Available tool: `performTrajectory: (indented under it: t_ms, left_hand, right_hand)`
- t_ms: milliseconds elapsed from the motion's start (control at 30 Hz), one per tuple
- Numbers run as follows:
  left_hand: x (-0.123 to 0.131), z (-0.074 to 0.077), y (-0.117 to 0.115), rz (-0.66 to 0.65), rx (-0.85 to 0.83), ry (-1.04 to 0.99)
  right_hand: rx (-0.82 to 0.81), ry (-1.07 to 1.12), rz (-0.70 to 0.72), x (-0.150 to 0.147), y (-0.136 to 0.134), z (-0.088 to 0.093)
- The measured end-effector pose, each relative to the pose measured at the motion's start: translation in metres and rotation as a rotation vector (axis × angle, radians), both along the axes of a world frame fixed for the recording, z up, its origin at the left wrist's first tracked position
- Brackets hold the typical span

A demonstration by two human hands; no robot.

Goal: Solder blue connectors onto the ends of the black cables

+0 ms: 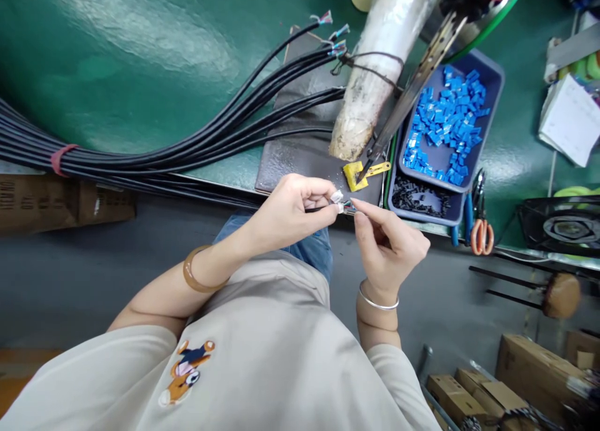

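The cable end [347, 208] is pinched in the left hand [290, 212] beside the tabletop [140, 75] edge, so that it is steadied. It is likewise pinched by the right hand [389, 243], near the tray [494, 75] of blue parts.

One left hand [290, 213], one right hand [391, 247], one wire end [345, 206] pinched by both. One amber bangle [197, 276], one silver bangle [377, 303]. One cable bundle [140, 156], strands too packed to count; one red tie [60, 158]. One tray [494, 81]; blue parts [445, 125] by the dozen, past counting. One scissors [482, 236]. One yellow piece [352, 175]. At least four boxes [529, 362] lower right.
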State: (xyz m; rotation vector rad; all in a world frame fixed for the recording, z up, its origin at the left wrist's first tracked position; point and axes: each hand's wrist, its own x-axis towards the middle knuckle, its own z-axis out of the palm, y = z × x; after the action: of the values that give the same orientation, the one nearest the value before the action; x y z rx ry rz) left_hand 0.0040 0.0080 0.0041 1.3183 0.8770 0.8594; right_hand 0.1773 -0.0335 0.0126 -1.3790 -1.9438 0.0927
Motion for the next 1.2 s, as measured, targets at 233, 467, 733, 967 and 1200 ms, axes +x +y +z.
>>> performTrajectory:
  t_ms: [233,467,733,967,1200]
  left_hand:
    - [0.0002,0.0003,-0.0005,0.025,-0.069,-0.037]
    - [0.0020,-0.0016,-0.0034,0.011,-0.015,0.026]
    - [0.0028,-0.0047,-0.0025,0.019,0.011,0.049]
    - [0.0037,-0.0060,-0.0020,0.036,0.018,0.084]
    - [0.0060,-0.0075,-0.0057,0.117,0.149,0.108]
  right_hand:
    - [0.022,-0.038,-0.018,0.0016,-0.0011,-0.0041]
    - [-0.113,0.133,-0.012,0.0016,-0.0006,-0.0029]
    - [-0.071,0.080,0.010,0.0034,-0.0002,-0.0039]
    - [0.055,-0.142,0.117,0.0083,0.0005,-0.0087]
    - [-0.152,0.321,-0.135,0.0049,-0.0038,-0.0055]
